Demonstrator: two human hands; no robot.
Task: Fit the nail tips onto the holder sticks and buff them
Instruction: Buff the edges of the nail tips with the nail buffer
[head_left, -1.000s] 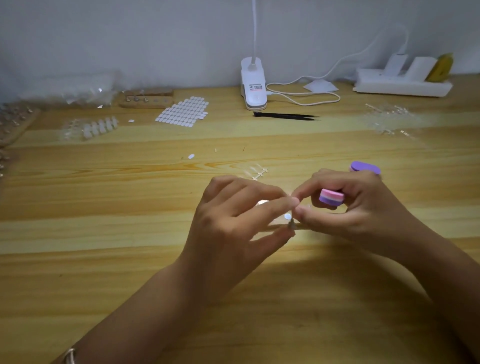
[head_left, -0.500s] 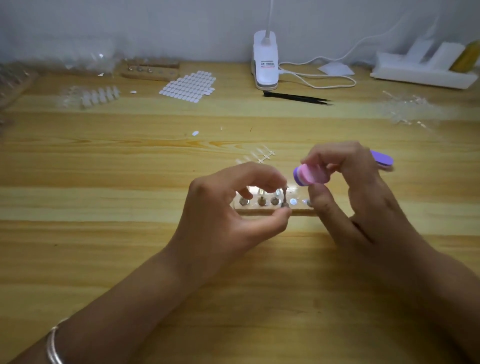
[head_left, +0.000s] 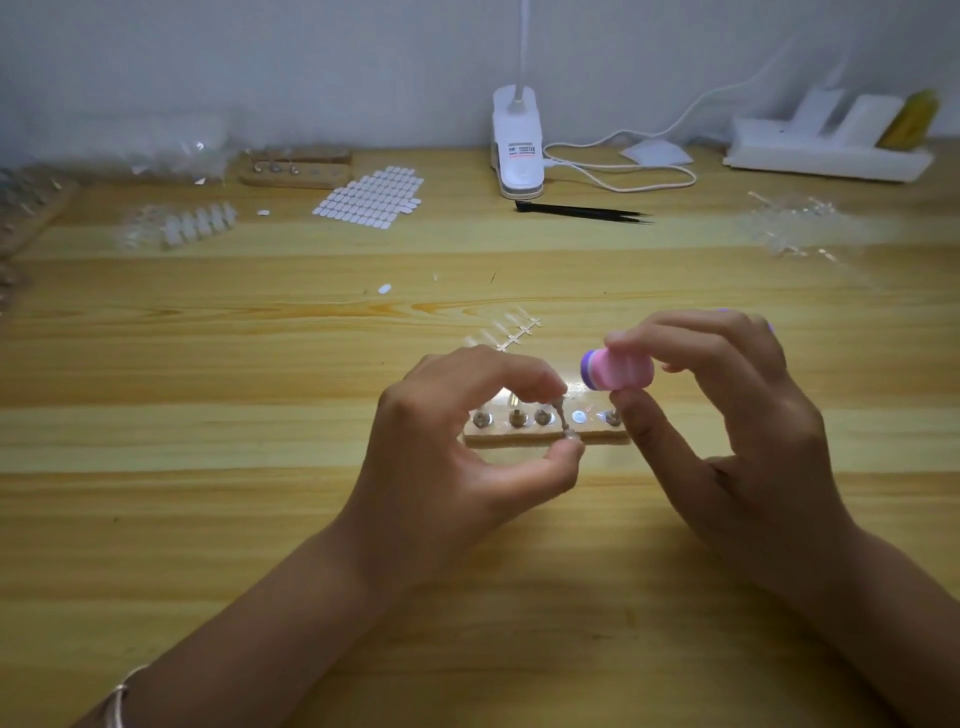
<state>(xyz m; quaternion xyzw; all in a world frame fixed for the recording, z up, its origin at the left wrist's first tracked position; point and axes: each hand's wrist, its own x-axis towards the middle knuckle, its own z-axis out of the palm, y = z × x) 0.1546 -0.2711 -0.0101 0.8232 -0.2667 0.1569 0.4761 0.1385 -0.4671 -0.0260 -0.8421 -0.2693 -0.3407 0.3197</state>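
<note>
Head view: on the bench (head_left: 234, 519), the left hand (head_left: 457, 447) has its grip pinching a tilted holder stick (head_left: 562, 420) over the wooden block (head_left: 519, 439). To the right, the right hand (head_left: 727, 415) pinches a pink buffer (head_left: 618, 370). The stick seems about to be seated; next it needs righting into a free hole. Spare nail tips (head_left: 506, 332) lie beyond.

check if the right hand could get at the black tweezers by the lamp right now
Probably not yet: the right hand grips the buffer block, though nothing blocks the way to the tweezers.
</note>
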